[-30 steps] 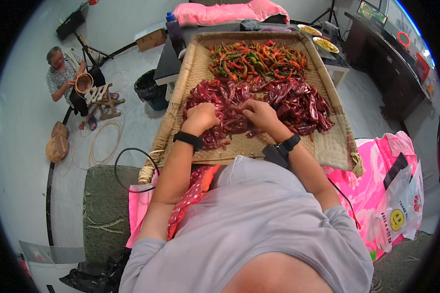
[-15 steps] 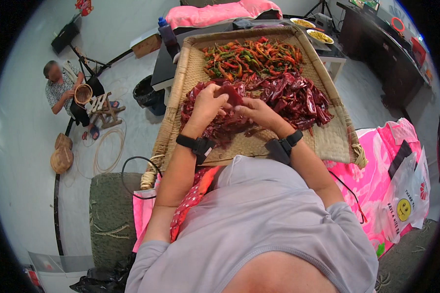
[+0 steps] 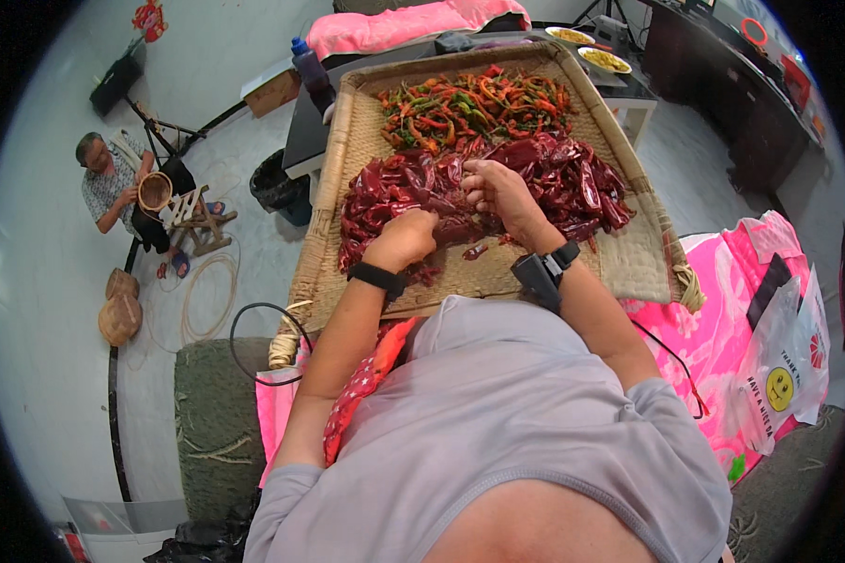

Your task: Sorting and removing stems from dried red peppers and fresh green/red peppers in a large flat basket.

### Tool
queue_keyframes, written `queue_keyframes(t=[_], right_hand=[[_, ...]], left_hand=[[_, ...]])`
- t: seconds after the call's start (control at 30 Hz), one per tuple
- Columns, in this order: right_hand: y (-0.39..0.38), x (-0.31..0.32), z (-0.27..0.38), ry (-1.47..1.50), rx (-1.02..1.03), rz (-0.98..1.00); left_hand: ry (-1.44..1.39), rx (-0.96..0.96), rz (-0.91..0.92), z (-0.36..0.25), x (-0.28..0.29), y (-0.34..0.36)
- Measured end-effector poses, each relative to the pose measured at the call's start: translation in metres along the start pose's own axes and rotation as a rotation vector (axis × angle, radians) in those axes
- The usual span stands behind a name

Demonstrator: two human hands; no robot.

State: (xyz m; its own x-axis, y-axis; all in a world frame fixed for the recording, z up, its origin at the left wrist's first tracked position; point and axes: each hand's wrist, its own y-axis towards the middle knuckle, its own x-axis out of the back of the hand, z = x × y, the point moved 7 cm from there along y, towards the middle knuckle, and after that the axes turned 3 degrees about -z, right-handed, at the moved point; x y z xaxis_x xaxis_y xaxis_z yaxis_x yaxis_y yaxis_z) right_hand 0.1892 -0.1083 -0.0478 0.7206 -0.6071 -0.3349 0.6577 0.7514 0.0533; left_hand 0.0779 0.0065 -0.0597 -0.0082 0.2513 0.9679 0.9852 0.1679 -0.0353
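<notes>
A large woven bamboo tray (image 3: 629, 249) lies in front of my body. Dark red dried chilies (image 3: 582, 178) fill its middle; smaller red, orange and green chilies (image 3: 479, 108) lie at its far end. My left hand (image 3: 404, 235) is low in the dark chilies, left of centre, fingers curled; what they hold is hidden. My right hand (image 3: 493, 192) is farther forward and to the right, over the same pile, with bent fingers closed; whatever is in them I cannot make out.
A person (image 3: 103, 188) at the left holds a small basket (image 3: 155, 192) beside a wooden stool. Around me are a bin (image 3: 282, 192), a black table (image 3: 305, 131) with a blue bottle (image 3: 312, 70) and plates, a dark desk (image 3: 695, 103), pink cloth (image 3: 676, 272) and a plastic bag (image 3: 770, 375).
Half a second ago my hands met higher up around a dark chili. Now they are apart: the left has dropped toward the near pile, the right has risen slightly.
</notes>
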Motion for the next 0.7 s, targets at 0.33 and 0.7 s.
queue_keyframes(t=[0.33, 0.7], right_hand=[[-0.007, -0.011, 0.001, -0.356, 0.072, 0.116], [0.005, -0.002, -0.010, -0.257, 0.062, 0.051]], left_hand=[[-0.582, 0.145, -0.016, -0.010, 0.034, -0.014], [-0.609, 0.047, -0.273, -0.011, 0.045, 0.002]])
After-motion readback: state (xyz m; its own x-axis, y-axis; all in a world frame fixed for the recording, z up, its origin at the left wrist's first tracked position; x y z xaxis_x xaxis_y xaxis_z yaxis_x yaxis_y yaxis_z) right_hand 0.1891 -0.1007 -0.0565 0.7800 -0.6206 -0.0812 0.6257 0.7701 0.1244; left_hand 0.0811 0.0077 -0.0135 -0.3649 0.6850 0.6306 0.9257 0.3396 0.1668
